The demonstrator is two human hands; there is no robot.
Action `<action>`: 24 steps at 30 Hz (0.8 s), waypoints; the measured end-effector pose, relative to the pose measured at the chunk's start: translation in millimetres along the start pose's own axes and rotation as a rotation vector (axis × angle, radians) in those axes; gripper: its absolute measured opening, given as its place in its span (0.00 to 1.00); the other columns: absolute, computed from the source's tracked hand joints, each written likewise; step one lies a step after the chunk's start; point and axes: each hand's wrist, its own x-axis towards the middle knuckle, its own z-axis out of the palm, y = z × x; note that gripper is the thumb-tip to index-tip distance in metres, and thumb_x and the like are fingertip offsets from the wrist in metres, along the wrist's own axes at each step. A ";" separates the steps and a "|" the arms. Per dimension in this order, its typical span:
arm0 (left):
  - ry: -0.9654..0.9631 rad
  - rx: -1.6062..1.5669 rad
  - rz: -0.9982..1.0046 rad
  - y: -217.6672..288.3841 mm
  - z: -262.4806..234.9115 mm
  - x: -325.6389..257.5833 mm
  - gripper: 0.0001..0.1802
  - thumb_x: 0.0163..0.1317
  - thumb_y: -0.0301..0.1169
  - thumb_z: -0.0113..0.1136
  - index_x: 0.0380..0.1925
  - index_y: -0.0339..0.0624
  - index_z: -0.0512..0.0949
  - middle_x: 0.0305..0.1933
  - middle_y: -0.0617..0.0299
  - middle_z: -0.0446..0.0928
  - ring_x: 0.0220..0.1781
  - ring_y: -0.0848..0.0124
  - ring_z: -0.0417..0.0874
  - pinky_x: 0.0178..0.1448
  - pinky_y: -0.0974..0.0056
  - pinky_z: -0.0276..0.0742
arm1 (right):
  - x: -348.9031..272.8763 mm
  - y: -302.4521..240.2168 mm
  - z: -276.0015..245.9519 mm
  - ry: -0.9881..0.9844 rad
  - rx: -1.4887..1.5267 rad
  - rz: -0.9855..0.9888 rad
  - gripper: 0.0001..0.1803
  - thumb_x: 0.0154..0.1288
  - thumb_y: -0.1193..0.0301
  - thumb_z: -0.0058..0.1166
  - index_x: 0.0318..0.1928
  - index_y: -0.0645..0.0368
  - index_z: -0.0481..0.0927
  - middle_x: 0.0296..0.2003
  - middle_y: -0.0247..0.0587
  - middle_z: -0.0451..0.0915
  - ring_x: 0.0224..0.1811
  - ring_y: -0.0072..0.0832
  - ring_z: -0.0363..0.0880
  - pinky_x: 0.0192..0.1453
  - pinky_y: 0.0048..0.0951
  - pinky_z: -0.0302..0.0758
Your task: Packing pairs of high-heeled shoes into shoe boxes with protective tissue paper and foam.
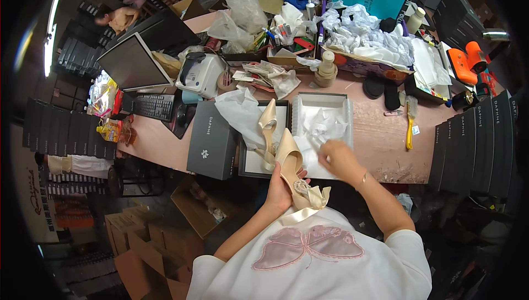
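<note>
My left hand [279, 191] is closed round a cream satin pointed-toe shoe [289, 148], with a jewelled ornament and a ribbon bow at its heel end. The matching shoe [268, 118] rests in an open dark shoebox [242, 162], beside white tissue paper [240, 115]. Right of that box lies an open grey-white box part [348, 114] with crumpled tissue [325, 126] in it. Over its near right side is my right hand [340, 162], fingers curled together; whatever they may hold is hidden.
A closed dark shoebox [212, 140] stands left of the open one. Shoebox stacks [474, 140] rise at the right. A yellow-handled brush [410, 123], a pump bottle [326, 70], a label printer [199, 74] and a keyboard [154, 106] occupy the table [380, 154]. Another person [121, 19] is far left.
</note>
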 end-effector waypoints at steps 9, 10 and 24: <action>-0.129 -0.007 -0.011 -18.0 -5.3 0.6 0.30 0.71 0.53 0.42 0.62 0.44 0.61 0.61 0.59 0.67 0.64 0.66 0.68 0.67 0.58 0.66 | 15.1 -29.1 61.6 0.020 0.216 -0.124 0.12 0.59 0.65 0.57 0.36 0.62 0.78 0.31 0.47 0.78 0.31 0.43 0.81 0.34 0.39 0.77; -0.124 0.016 0.034 -20.9 -20.1 8.8 0.26 0.70 0.48 0.48 0.58 0.42 0.66 0.56 0.56 0.72 0.58 0.63 0.75 0.63 0.55 0.71 | 17.8 -20.8 52.3 0.000 0.290 -0.135 0.13 0.58 0.66 0.57 0.39 0.62 0.79 0.32 0.48 0.79 0.32 0.43 0.81 0.34 0.39 0.77; 0.163 0.050 -0.062 12.2 -26.5 18.6 0.27 0.69 0.49 0.47 0.50 0.31 0.70 0.40 0.53 0.77 0.38 0.63 0.81 0.46 0.59 0.81 | 95.9 73.2 51.0 0.543 0.245 0.047 0.16 0.56 0.70 0.63 0.45 0.58 0.78 0.52 0.48 0.74 0.46 0.43 0.78 0.50 0.37 0.77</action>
